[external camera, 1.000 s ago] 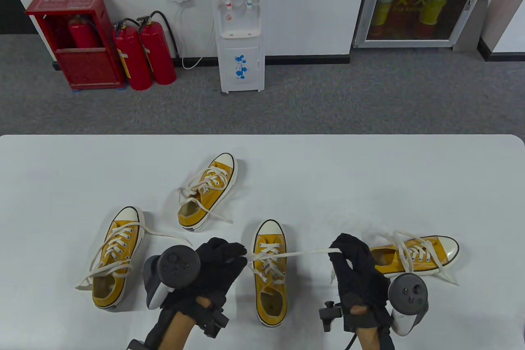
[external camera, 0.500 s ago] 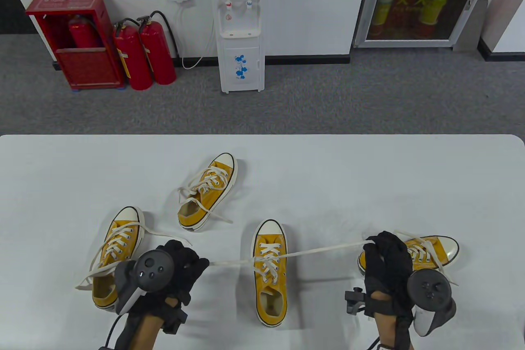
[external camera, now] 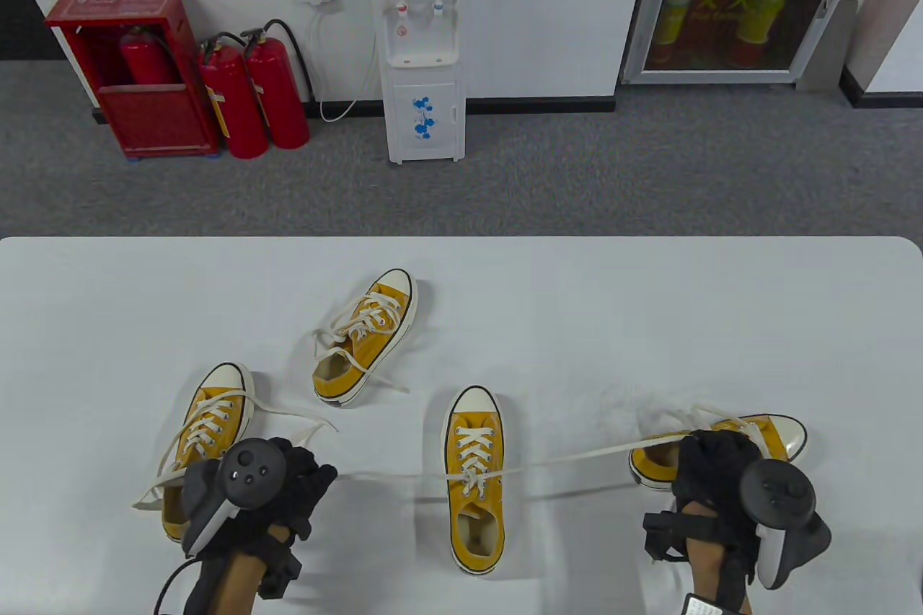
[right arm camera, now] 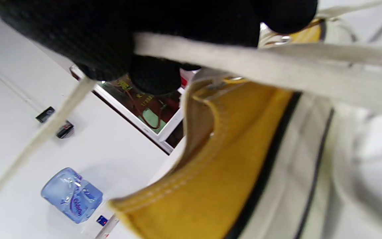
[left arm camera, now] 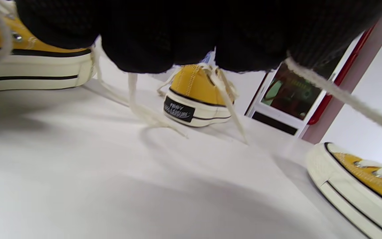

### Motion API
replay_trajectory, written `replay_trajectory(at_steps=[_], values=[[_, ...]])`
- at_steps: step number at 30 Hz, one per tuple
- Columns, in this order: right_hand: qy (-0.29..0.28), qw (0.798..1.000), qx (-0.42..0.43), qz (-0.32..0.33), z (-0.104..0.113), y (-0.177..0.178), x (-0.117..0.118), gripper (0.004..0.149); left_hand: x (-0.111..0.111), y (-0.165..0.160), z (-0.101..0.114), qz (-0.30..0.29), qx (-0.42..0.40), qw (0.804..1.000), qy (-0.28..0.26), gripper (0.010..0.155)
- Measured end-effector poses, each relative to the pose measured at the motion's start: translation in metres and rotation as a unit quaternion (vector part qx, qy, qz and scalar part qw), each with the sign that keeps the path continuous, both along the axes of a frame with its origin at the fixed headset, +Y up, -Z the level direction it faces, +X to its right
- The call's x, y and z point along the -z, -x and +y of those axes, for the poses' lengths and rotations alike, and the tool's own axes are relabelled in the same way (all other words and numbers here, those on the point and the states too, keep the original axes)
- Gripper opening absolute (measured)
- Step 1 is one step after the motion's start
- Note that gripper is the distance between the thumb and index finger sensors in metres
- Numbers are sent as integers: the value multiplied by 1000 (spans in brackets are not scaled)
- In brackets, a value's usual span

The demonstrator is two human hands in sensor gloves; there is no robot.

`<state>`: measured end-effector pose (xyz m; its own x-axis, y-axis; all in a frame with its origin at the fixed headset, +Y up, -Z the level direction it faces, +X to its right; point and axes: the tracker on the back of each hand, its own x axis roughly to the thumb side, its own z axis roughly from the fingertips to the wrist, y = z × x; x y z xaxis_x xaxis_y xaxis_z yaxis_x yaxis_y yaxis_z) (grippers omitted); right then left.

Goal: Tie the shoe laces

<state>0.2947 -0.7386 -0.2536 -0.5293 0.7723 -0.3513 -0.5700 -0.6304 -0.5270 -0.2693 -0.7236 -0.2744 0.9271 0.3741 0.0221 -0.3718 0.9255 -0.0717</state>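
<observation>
Several yellow canvas sneakers with cream laces lie on the white table [external camera: 577,326]. The middle sneaker [external camera: 474,500] points away from me. Its two lace ends are pulled out sideways, crossed over its tongue. My left hand [external camera: 321,478] pinches the left lace end [external camera: 389,476], which leaves the gloved fingers [left arm camera: 250,39] as a taut lace [left arm camera: 343,96] in the left wrist view. My right hand [external camera: 692,445] grips the right lace end [external camera: 591,455] just above the sneaker lying on its side [external camera: 782,431]. In the right wrist view the lace [right arm camera: 244,59] runs under the curled fingers [right arm camera: 111,39].
An untied sneaker [external camera: 209,427] lies just beyond my left hand, another [external camera: 364,337] farther back. Their loose laces trail over the table. Beyond the table's far edge stand a water dispenser [external camera: 422,45] and red fire extinguishers [external camera: 252,96].
Both hands have moved apart and toward the near edge, drawing the two lace ends out long. The crossing has slid down toward the middle sneaker's opening.
</observation>
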Motion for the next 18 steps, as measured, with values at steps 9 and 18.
replay_trajectory(at_steps=[9,18], values=[[40,998,-6,-50,-14,-22,-1,39,3,13,-12,18,-19,999,47,36],[49,997,-1,-53,-17,-26,-1,39,3,14,-14,25,-18,998,60,37]])
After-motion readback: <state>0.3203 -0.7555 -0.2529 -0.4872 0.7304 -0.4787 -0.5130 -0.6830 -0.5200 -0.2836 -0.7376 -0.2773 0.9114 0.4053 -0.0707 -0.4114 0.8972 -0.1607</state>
